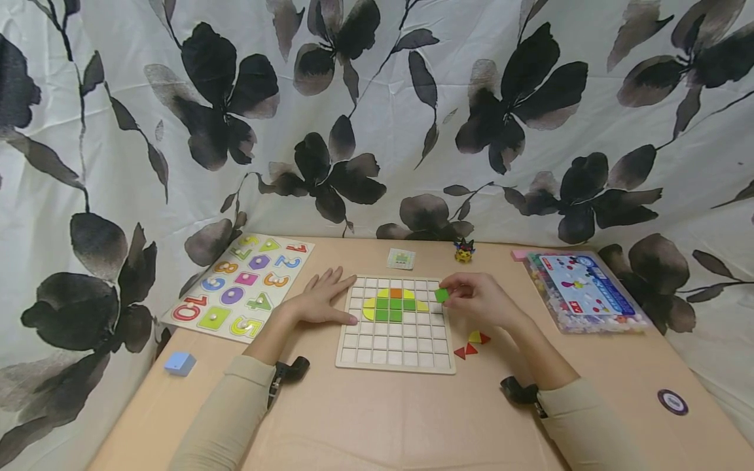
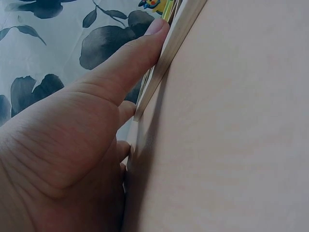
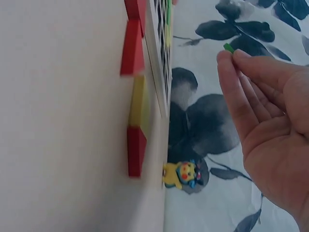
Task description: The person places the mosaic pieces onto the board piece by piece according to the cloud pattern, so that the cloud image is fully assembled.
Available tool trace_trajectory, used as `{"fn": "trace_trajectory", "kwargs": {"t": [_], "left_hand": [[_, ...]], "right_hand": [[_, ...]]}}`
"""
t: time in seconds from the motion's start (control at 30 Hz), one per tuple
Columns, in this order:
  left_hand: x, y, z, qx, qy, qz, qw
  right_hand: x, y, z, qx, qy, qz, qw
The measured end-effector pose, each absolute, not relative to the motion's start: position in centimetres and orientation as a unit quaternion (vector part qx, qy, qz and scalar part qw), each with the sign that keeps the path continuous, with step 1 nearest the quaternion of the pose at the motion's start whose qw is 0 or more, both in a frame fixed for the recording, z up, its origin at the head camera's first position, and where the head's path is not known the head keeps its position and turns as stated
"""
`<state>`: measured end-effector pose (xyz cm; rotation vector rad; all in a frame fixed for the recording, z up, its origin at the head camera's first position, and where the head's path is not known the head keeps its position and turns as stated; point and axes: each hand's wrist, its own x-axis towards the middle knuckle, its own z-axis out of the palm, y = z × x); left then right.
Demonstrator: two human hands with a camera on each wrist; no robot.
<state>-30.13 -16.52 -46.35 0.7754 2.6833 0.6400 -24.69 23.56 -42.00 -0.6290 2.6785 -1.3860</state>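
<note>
A white grid board [image 1: 359,356] lies on the table, with green, yellow and orange tiles [image 1: 389,304] set in its upper middle cells. My right hand [image 1: 480,297] pinches a green square tile [image 1: 442,296] between thumb and fingertips, over the board's upper right edge. In the right wrist view that green tile [image 3: 229,48] shows at the fingertips, raised off the table. My left hand [image 1: 318,301] rests at the board's left edge with fingers spread. Seen from the left wrist, its thumb [image 2: 140,53] lies along the wooden rim.
Red triangles [image 1: 465,351] and a yellow piece [image 1: 474,337] lie right of the board. Behind it are a small pattern card [image 1: 401,259] and a yellow figurine [image 1: 464,250]. A number board [image 1: 247,281] lies left, a blue block [image 1: 179,364] nearer, a bag of pieces [image 1: 583,291] right.
</note>
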Motion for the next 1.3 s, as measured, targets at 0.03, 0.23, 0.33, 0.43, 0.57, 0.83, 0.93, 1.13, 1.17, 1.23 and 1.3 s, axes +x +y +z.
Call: {"fn": "trace_trajectory", "kwargs": {"t": [0.03,0.23,0.33,0.43,0.57,0.83,0.93,1.13,1.17,1.23,1.3], "left_hand": [[-30.2,-16.5,-46.4,0.268,0.928,0.221,0.137],[-30.3,-16.7,-46.5,0.269,0.928,0.218,0.139],[-30.2,-16.7,-46.5,0.270,0.925,0.226,0.139],[-30.2,-16.8,-46.7,0.274,0.923,0.233,0.135],[-30.3,-16.9,-46.8,0.278,0.922,0.236,0.128],[-30.1,-16.6,-46.4,0.270,0.927,0.223,0.137],[-30.1,-16.6,-46.4,0.268,0.927,0.222,0.137],[-30.2,-16.6,-46.7,0.265,0.928,0.223,0.135],[-30.2,-16.6,-46.7,0.265,0.928,0.223,0.135],[-30.2,-16.6,-46.6,0.265,0.929,0.222,0.135],[-30.1,-16.5,-46.4,0.268,0.928,0.223,0.134]], "right_hand": [[-24.7,23.3,-42.0,-0.202,0.869,-0.450,0.028],[-24.5,21.4,-42.1,-0.179,0.876,-0.448,0.007],[-24.5,20.7,-42.2,-0.175,0.878,-0.446,0.005],[-24.7,20.0,-42.5,-0.187,0.877,-0.442,0.001],[-24.8,19.3,-43.0,-0.206,0.871,-0.447,-0.003],[-24.9,18.3,-44.1,-0.221,0.871,-0.439,0.017],[-24.7,17.9,-44.4,-0.223,0.876,-0.427,0.034],[-24.6,17.6,-44.8,-0.224,0.886,-0.403,0.055],[-24.6,17.6,-44.8,-0.225,0.886,-0.401,0.057],[-24.7,17.7,-44.9,-0.227,0.888,-0.395,0.060],[-24.7,17.7,-45.0,-0.229,0.889,-0.392,0.063]]}}
